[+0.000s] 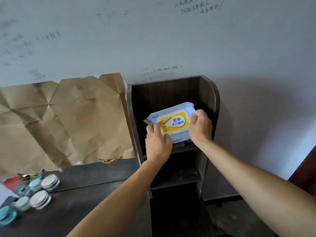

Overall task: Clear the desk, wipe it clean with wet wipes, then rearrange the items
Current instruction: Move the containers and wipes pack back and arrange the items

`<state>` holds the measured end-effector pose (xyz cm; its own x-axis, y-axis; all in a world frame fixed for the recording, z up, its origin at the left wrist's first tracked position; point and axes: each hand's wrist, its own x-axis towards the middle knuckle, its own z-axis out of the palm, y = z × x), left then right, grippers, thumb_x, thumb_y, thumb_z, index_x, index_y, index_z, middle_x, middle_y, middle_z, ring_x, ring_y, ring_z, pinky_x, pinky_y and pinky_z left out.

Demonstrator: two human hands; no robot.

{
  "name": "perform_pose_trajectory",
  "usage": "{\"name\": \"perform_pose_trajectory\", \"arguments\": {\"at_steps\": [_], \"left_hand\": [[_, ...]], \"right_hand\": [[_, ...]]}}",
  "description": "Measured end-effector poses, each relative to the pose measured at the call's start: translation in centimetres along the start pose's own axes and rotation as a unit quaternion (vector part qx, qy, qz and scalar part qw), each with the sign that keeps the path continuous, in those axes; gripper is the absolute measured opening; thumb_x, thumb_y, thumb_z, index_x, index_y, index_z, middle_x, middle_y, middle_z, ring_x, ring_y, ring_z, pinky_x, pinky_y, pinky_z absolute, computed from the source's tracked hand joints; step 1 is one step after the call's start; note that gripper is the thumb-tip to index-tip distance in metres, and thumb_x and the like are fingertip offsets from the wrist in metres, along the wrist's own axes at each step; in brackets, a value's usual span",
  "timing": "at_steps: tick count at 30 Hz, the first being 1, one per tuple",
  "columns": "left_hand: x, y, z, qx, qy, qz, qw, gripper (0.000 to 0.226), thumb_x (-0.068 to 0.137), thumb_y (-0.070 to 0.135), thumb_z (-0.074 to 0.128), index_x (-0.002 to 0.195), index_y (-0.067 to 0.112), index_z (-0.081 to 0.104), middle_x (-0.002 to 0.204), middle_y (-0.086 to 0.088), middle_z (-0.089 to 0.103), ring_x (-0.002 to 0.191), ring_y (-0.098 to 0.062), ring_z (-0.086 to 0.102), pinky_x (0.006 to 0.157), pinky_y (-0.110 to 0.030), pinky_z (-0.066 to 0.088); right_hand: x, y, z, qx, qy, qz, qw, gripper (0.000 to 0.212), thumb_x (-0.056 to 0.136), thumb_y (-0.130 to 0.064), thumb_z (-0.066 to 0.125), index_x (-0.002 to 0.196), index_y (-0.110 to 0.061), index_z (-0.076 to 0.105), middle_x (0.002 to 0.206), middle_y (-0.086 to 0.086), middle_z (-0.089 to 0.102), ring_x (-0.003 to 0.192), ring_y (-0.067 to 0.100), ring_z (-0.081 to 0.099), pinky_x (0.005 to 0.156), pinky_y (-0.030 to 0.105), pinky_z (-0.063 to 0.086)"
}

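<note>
A pale blue pack of wet wipes (pixel 172 122) with a yellow lid label is held in front of the top compartment of a dark wooden shelf unit (pixel 207 100). My left hand (pixel 158 142) grips its lower left end, thumb on the top face. At the right end, my right hand (pixel 201 129) curls its fingers round the pack. The dark desk top (pixel 89 202) lies to the lower left, beside the shelf unit.
Several small round jars with white and teal lids (pixel 41 199) stand at the desk's left edge, doubled in a mirror (pixel 95 170) partly covered by creased brown paper (pixel 65 120). The scribbled white wall (pixel 153 40) rises behind. Lower shelf compartments (pixel 179 175) look dark.
</note>
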<state>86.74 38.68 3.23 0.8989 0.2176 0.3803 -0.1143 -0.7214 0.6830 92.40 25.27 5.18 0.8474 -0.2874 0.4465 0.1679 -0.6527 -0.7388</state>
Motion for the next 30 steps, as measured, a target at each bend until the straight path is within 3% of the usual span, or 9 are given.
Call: {"name": "perform_pose_trajectory", "arguments": {"at_steps": [5, 9, 12, 15, 18, 21, 26, 30], "left_hand": [[-3.3, 0.5, -1.6, -0.008, 0.05, 0.053, 0.997, 0.046, 0.087, 0.016, 0.051, 0.133, 0.014, 0.045, 0.152, -0.014, 0.022, 0.13, -0.029, 0.033, 0.106, -0.038, 0.03], [-6.5, -2.1, -4.2, -0.007, 0.056, 0.089, 0.994, 0.043, 0.083, 0.016, 0.046, 0.126, 0.012, 0.051, 0.149, -0.014, 0.03, 0.126, -0.03, 0.038, 0.102, -0.039, 0.034], [-8.7, -4.9, -6.9, -0.014, 0.027, 0.144, 0.989, 0.042, 0.083, 0.01, 0.045, 0.124, 0.008, 0.05, 0.143, -0.015, 0.038, 0.126, -0.029, 0.041, 0.102, -0.042, 0.04], [-10.4, -6.7, -9.4, -0.058, -0.003, 0.137, 0.989, 0.046, 0.081, 0.003, 0.044, 0.127, 0.005, 0.048, 0.142, -0.014, 0.037, 0.127, -0.028, 0.042, 0.099, -0.038, 0.043], [-11.7, -9.2, -11.6, -0.091, -0.018, 0.069, 0.993, 0.048, 0.082, 0.002, 0.044, 0.13, 0.005, 0.047, 0.137, -0.011, 0.042, 0.122, -0.026, 0.046, 0.099, -0.033, 0.042], [-13.0, -13.3, -13.7, -0.099, -0.045, -0.022, 0.994, 0.048, 0.085, 0.002, 0.048, 0.132, 0.005, 0.046, 0.129, -0.008, 0.046, 0.115, -0.022, 0.048, 0.095, -0.021, 0.035], [-15.7, -19.9, -17.4, -0.1, -0.087, -0.18, 0.975, 0.049, 0.084, 0.011, 0.051, 0.132, 0.014, 0.046, 0.121, -0.008, 0.056, 0.108, -0.024, 0.055, 0.095, -0.037, 0.046], [-18.2, -25.5, -20.5, -0.082, -0.08, -0.267, 0.957, 0.045, 0.084, 0.015, 0.054, 0.128, 0.017, 0.049, 0.119, -0.007, 0.057, 0.104, -0.024, 0.057, 0.091, -0.04, 0.049]], "right_hand": [[-2.0, -1.3, -1.2, 0.025, 0.023, -0.012, 0.999, 0.021, 0.1, -0.025, 0.032, 0.088, -0.012, 0.044, 0.086, 0.005, 0.052, 0.077, 0.027, 0.049, 0.065, 0.035, 0.037], [-6.4, -2.0, -0.6, 0.017, 0.008, -0.014, 1.0, 0.022, 0.1, -0.027, 0.03, 0.089, -0.013, 0.042, 0.078, 0.003, 0.054, 0.069, 0.023, 0.047, 0.057, 0.031, 0.03], [-10.3, -2.0, 0.3, 0.05, 0.053, 0.017, 0.997, 0.024, 0.099, -0.029, 0.03, 0.09, -0.01, 0.044, 0.08, 0.01, 0.056, 0.072, 0.027, 0.05, 0.061, 0.032, 0.03], [-14.4, -2.8, 0.9, 0.076, 0.097, 0.062, 0.99, 0.027, 0.1, -0.021, 0.033, 0.1, 0.002, 0.048, 0.086, 0.015, 0.053, 0.077, 0.025, 0.047, 0.063, 0.027, 0.024], [-18.6, -4.2, 2.3, 0.08, 0.104, 0.084, 0.988, 0.026, 0.101, -0.019, 0.035, 0.103, 0.003, 0.049, 0.088, 0.015, 0.053, 0.078, 0.022, 0.044, 0.064, 0.026, 0.025], [-22.5, -5.4, 4.8, 0.058, 0.073, 0.077, 0.993, 0.034, 0.097, -0.03, 0.032, 0.102, -0.001, 0.049, 0.092, 0.022, 0.06, 0.083, 0.034, 0.054, 0.068, 0.037, 0.036], [-28.0, -8.1, 9.2, 0.003, -0.063, 0.071, 0.995, 0.025, 0.099, -0.029, 0.036, 0.101, -0.007, 0.048, 0.092, 0.017, 0.063, 0.087, 0.036, 0.057, 0.069, 0.038, 0.04], [-31.7, -10.6, 13.6, -0.055, -0.184, 0.039, 0.981, 0.034, 0.095, -0.042, 0.045, 0.111, -0.012, 0.046, 0.099, 0.011, 0.062, 0.09, 0.034, 0.059, 0.068, 0.037, 0.043]]}}
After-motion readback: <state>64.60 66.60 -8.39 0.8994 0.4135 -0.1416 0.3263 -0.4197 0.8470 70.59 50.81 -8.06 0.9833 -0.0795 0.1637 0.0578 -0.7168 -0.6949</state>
